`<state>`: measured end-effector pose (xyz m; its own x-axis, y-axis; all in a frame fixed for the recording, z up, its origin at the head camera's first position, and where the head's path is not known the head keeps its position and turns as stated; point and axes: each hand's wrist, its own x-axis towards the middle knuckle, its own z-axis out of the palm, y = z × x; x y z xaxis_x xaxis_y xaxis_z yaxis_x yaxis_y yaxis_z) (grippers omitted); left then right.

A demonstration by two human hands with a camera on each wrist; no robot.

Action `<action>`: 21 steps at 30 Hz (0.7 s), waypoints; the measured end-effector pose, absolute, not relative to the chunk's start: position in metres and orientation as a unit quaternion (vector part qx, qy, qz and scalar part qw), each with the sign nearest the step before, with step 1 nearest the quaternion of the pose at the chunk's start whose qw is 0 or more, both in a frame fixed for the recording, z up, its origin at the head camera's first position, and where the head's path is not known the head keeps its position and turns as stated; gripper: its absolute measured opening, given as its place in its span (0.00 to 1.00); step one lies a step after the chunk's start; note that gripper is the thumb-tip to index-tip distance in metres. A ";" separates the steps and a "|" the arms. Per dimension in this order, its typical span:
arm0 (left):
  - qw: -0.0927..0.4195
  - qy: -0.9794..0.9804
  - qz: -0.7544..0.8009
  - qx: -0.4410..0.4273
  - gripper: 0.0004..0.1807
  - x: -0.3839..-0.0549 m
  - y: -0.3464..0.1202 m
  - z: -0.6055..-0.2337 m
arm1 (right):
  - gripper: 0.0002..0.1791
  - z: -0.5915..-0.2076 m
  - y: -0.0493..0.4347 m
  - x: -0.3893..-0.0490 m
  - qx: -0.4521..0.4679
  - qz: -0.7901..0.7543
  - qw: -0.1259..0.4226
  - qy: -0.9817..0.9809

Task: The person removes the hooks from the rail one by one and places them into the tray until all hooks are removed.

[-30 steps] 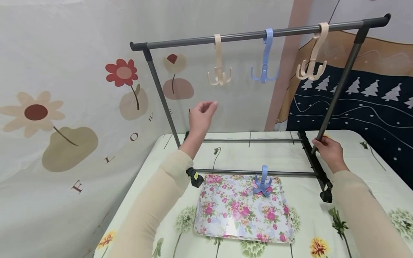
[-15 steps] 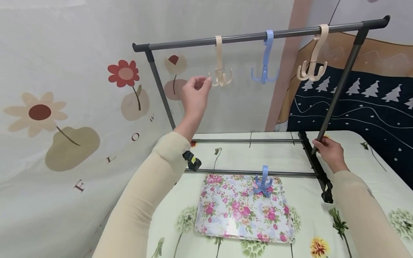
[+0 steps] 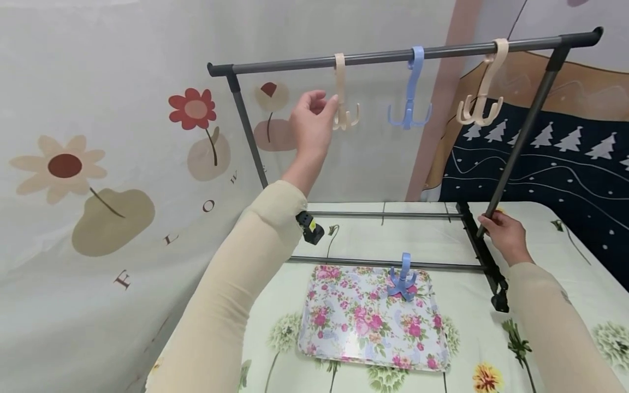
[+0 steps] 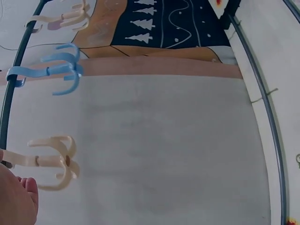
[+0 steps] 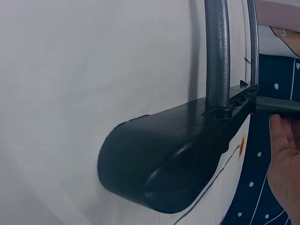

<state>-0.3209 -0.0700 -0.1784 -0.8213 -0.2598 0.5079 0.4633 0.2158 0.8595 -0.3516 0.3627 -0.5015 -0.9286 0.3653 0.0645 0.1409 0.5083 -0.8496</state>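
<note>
My left hand (image 3: pixel 312 123) is raised beside the leftmost beige four-prong hook (image 3: pixel 340 82), fingers loosely bent and thumb tip overlapping the hook's stem. In the left wrist view that hand (image 4: pixel 16 197) shows at the lower left, right at the hook's upper stem. The hook hangs from the top bar of a dark metal rack (image 3: pixel 290 66). A blue hook (image 3: pixel 409 98) and another beige hook (image 3: pixel 484 87) hang farther right on the bar. My right hand (image 3: pixel 506 234) grips the rack's right upright (image 3: pixel 516 136) near its base.
A floral tray (image 3: pixel 363 322) lies on the flower-print tablecloth in front of the rack, with a blue hook (image 3: pixel 403 281) on it. The rack's black right foot (image 3: pixel 500 300) stands beside my right forearm. A printed curtain (image 3: pixel 147 164) hangs behind and left.
My left hand has risen from below the leftmost beige hook to beside it, lately shifting right too. My right hand stays on the upright. The view has shifted slightly.
</note>
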 end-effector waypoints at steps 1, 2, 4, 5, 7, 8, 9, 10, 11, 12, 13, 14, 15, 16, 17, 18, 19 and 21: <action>0.290 -0.721 -0.626 -0.065 0.16 -0.322 -0.067 -0.176 | 0.40 -0.506 0.366 -0.355 -0.144 0.474 0.119 -0.860; 0.292 -0.719 -0.628 -0.060 0.15 -0.323 -0.065 -0.173 | 0.41 -0.510 0.369 -0.357 -0.140 0.475 0.118 -0.861; 0.296 -0.717 -0.630 -0.045 0.15 -0.324 -0.059 -0.167 | 0.43 -0.513 0.371 -0.360 -0.136 0.479 0.118 -0.859; 0.300 -0.716 -0.629 -0.039 0.15 -0.325 -0.056 -0.165 | 0.44 -0.514 0.371 -0.360 -0.134 0.482 0.118 -0.858; 0.308 -0.713 -0.629 -0.029 0.16 -0.327 -0.049 -0.163 | 0.43 -0.505 0.364 -0.352 -0.134 0.489 0.114 -0.854; 0.315 -0.714 -0.625 -0.026 0.16 -0.328 -0.046 -0.162 | 0.42 -0.496 0.358 -0.345 -0.138 0.492 0.110 -0.853; 0.322 -0.714 -0.622 -0.024 0.17 -0.329 -0.042 -0.162 | 0.41 -0.487 0.351 -0.338 -0.138 0.498 0.107 -0.849; 0.327 -0.714 -0.618 -0.020 0.18 -0.330 -0.039 -0.161 | 0.40 -0.478 0.345 -0.330 -0.143 0.501 0.104 -0.848; 0.334 -0.715 -0.614 -0.017 0.18 -0.331 -0.037 -0.161 | 0.39 -0.469 0.339 -0.324 -0.144 0.506 0.099 -0.845; 0.338 -0.715 -0.612 -0.013 0.18 -0.332 -0.034 -0.161 | 0.38 -0.460 0.333 -0.317 -0.144 0.511 0.096 -0.842; 0.344 -0.715 -0.609 -0.009 0.19 -0.333 -0.032 -0.160 | 0.37 -0.451 0.328 -0.311 -0.147 0.512 0.093 -0.841; 0.347 -0.716 -0.606 -0.005 0.19 -0.334 -0.031 -0.160 | 0.37 -0.452 0.329 -0.312 -0.148 0.513 0.094 -0.841; 0.347 -0.716 -0.605 0.001 0.19 -0.335 -0.029 -0.159 | 0.37 -0.452 0.329 -0.313 -0.148 0.510 0.095 -0.842; 0.347 -0.717 -0.604 0.006 0.19 -0.336 -0.028 -0.158 | 0.38 -0.452 0.330 -0.313 -0.149 0.503 0.096 -0.846; 0.349 -0.717 -0.603 0.011 0.19 -0.336 -0.026 -0.157 | 0.37 -0.453 0.330 -0.314 -0.145 0.507 0.096 -0.844; 0.349 -0.718 -0.602 0.016 0.19 -0.337 -0.025 -0.157 | 0.37 -0.452 0.330 -0.313 -0.145 0.508 0.097 -0.843; 0.350 -0.718 -0.602 0.022 0.19 -0.339 -0.024 -0.156 | 0.36 -0.453 0.330 -0.314 -0.155 0.511 0.099 -0.840; 0.349 -0.719 -0.600 0.035 0.18 -0.340 -0.022 -0.155 | 0.36 -0.452 0.329 -0.313 -0.156 0.513 0.100 -0.838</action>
<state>-0.3403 -0.0221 -0.1551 -0.7535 -0.4701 0.4595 0.3681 0.2774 0.8874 -0.3132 0.3294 -0.4523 -0.9312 0.3644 0.0063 0.1601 0.4246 -0.8911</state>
